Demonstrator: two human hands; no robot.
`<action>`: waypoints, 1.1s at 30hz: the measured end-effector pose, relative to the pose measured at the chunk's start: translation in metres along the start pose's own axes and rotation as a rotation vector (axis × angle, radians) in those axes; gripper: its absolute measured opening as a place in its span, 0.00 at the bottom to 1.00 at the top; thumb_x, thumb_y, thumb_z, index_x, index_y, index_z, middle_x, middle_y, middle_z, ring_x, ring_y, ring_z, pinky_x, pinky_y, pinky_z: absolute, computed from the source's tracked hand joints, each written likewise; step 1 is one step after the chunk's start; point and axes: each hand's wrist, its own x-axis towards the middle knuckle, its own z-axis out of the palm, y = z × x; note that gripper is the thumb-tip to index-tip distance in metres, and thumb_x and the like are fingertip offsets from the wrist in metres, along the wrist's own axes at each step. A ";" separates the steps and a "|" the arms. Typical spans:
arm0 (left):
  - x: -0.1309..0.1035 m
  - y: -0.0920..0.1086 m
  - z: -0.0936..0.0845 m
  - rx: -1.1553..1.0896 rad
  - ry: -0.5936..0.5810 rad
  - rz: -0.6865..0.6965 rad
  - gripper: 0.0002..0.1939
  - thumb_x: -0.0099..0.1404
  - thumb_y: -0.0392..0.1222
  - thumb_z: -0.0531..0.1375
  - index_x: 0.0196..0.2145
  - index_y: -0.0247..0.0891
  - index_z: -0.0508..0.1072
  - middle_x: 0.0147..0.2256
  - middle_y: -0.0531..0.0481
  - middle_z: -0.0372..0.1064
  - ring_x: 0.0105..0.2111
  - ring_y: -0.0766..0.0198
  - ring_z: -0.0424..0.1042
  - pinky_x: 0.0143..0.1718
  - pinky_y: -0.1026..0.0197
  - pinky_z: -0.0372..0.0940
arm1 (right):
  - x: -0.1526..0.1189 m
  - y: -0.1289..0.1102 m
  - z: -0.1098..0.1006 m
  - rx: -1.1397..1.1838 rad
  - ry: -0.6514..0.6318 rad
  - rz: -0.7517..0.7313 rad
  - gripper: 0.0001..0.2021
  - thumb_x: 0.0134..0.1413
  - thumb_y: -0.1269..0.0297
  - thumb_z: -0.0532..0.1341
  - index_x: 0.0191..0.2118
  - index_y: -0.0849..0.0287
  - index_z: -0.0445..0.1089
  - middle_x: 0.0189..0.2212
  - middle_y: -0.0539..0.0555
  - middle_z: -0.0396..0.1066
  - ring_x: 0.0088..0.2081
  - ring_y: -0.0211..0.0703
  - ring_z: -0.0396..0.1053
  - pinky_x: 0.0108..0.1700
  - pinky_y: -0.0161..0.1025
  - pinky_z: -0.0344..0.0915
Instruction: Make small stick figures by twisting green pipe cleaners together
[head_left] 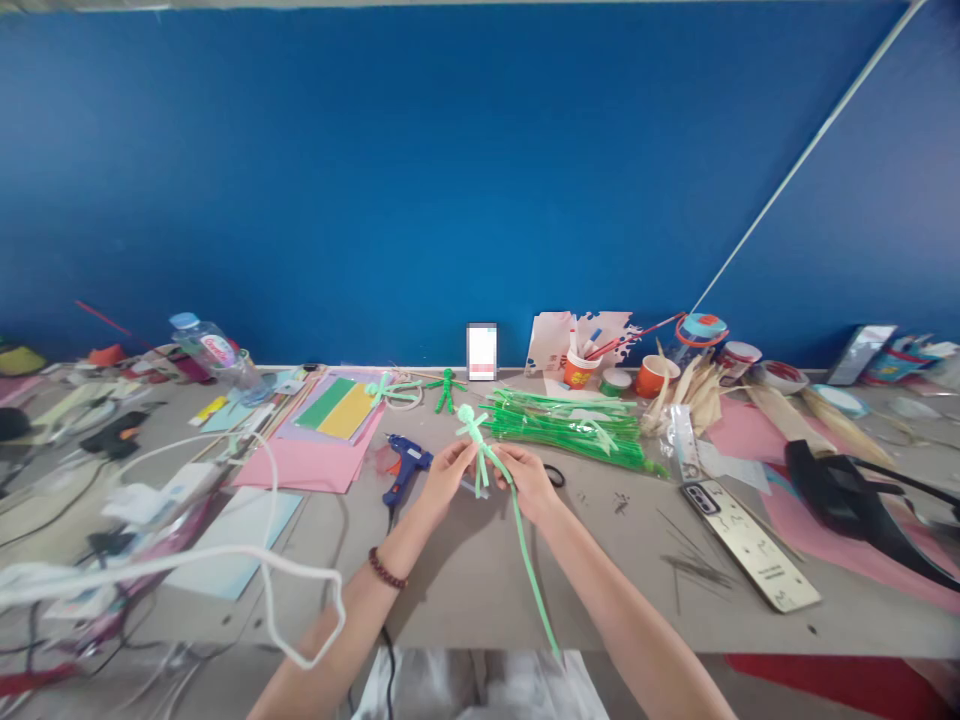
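Between my two hands is a light green pipe-cleaner figure [475, 432] with a round head, arms and legs. My left hand [452, 470] pinches its left side. My right hand [523, 478] closes on the other side, where a long light green pipe cleaner [528, 555] runs down from the figure toward the table's front edge. Just left of my left hand lies a blue glue gun [406, 467]. A finished-looking dark green figure [446, 390] stands behind, and a bundle of green pipe cleaners [570, 428] lies beyond my right hand.
A phone with a lit screen [481, 352] leans against the blue wall. Coloured sheets [337, 410] lie left, with a white cable [225, 555] looping in front. To the right are a pen cup [580, 372], a patterned phone [750, 545] and a black headset-like object [847, 500].
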 end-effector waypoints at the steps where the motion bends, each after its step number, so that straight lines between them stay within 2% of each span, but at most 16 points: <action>1: 0.000 0.001 0.000 0.063 0.066 0.042 0.15 0.54 0.50 0.62 0.29 0.34 0.73 0.23 0.52 0.67 0.23 0.70 0.63 0.25 0.67 0.58 | 0.000 0.002 0.000 -0.100 0.053 -0.082 0.13 0.41 0.56 0.66 0.28 0.62 0.74 0.21 0.50 0.68 0.18 0.32 0.59 0.17 0.30 0.56; 3: -0.001 0.004 0.000 0.147 0.170 0.098 0.15 0.54 0.50 0.63 0.27 0.34 0.73 0.21 0.53 0.64 0.21 0.71 0.60 0.23 0.67 0.55 | -0.001 0.003 -0.002 -0.330 0.127 -0.262 0.13 0.48 0.56 0.62 0.31 0.61 0.75 0.21 0.51 0.69 0.19 0.36 0.62 0.19 0.32 0.59; 4: -0.002 0.005 0.000 0.156 0.183 0.095 0.15 0.53 0.51 0.63 0.25 0.34 0.72 0.20 0.54 0.63 0.20 0.71 0.59 0.22 0.67 0.54 | -0.003 0.003 -0.003 -0.450 0.145 -0.365 0.12 0.51 0.57 0.60 0.32 0.60 0.75 0.22 0.51 0.70 0.21 0.37 0.64 0.21 0.33 0.61; 7: -0.003 0.008 0.001 0.091 0.054 0.016 0.17 0.54 0.51 0.62 0.20 0.34 0.70 0.18 0.54 0.61 0.18 0.72 0.57 0.21 0.67 0.53 | -0.010 0.002 -0.004 -0.762 0.139 -0.731 0.13 0.58 0.63 0.54 0.37 0.58 0.75 0.28 0.54 0.73 0.30 0.42 0.69 0.32 0.37 0.66; 9: -0.004 0.007 0.002 0.025 -0.012 -0.014 0.16 0.52 0.50 0.64 0.20 0.34 0.71 0.19 0.53 0.63 0.19 0.71 0.60 0.23 0.66 0.56 | -0.014 0.002 -0.004 -0.924 0.105 -0.946 0.14 0.61 0.67 0.51 0.40 0.59 0.74 0.30 0.56 0.74 0.32 0.43 0.70 0.36 0.38 0.67; 11: -0.005 0.005 0.004 -0.044 -0.003 -0.031 0.14 0.49 0.48 0.66 0.22 0.34 0.72 0.21 0.53 0.66 0.21 0.70 0.62 0.24 0.66 0.58 | -0.017 0.002 -0.002 -1.056 0.075 -1.069 0.14 0.61 0.70 0.50 0.42 0.60 0.73 0.29 0.57 0.74 0.32 0.43 0.70 0.36 0.38 0.66; 14: -0.004 0.001 0.005 -0.184 0.051 -0.094 0.14 0.46 0.46 0.68 0.24 0.34 0.71 0.22 0.54 0.66 0.22 0.71 0.63 0.26 0.67 0.59 | -0.018 0.002 -0.001 -1.170 0.042 -1.132 0.13 0.61 0.71 0.51 0.43 0.61 0.72 0.30 0.58 0.74 0.32 0.44 0.69 0.36 0.38 0.66; 18: -0.003 -0.002 0.005 -0.345 0.070 -0.187 0.15 0.44 0.45 0.69 0.24 0.35 0.69 0.22 0.56 0.64 0.23 0.72 0.64 0.27 0.68 0.58 | -0.018 0.005 -0.001 -1.101 0.041 -1.094 0.13 0.61 0.70 0.52 0.43 0.58 0.72 0.34 0.56 0.75 0.36 0.43 0.70 0.38 0.37 0.66; 23: -0.006 0.000 0.007 -0.326 0.079 -0.139 0.14 0.46 0.44 0.69 0.27 0.35 0.70 0.25 0.55 0.64 0.23 0.72 0.62 0.26 0.67 0.57 | -0.018 0.008 0.003 -0.907 0.086 -0.892 0.12 0.60 0.66 0.53 0.38 0.56 0.74 0.33 0.55 0.75 0.33 0.42 0.72 0.36 0.36 0.66; 25: -0.006 0.000 0.008 -0.331 0.086 -0.107 0.14 0.46 0.44 0.68 0.28 0.35 0.70 0.26 0.55 0.65 0.24 0.72 0.63 0.28 0.66 0.58 | -0.019 0.006 0.006 -0.817 0.096 -0.761 0.11 0.58 0.64 0.55 0.35 0.57 0.75 0.29 0.53 0.75 0.29 0.41 0.71 0.33 0.35 0.66; 28: -0.007 0.000 0.011 -0.346 0.023 -0.080 0.13 0.49 0.44 0.67 0.29 0.35 0.70 0.25 0.54 0.65 0.25 0.70 0.63 0.29 0.65 0.59 | -0.020 0.004 0.012 -0.605 0.102 -0.520 0.12 0.55 0.60 0.57 0.31 0.59 0.75 0.24 0.52 0.73 0.25 0.40 0.68 0.28 0.35 0.65; 33: -0.007 0.001 0.014 -0.434 -0.079 -0.132 0.11 0.53 0.44 0.65 0.28 0.36 0.67 0.19 0.57 0.60 0.19 0.71 0.60 0.22 0.65 0.56 | -0.014 0.009 0.018 -0.104 0.043 -0.143 0.13 0.44 0.55 0.65 0.28 0.62 0.74 0.19 0.51 0.70 0.20 0.38 0.66 0.22 0.34 0.65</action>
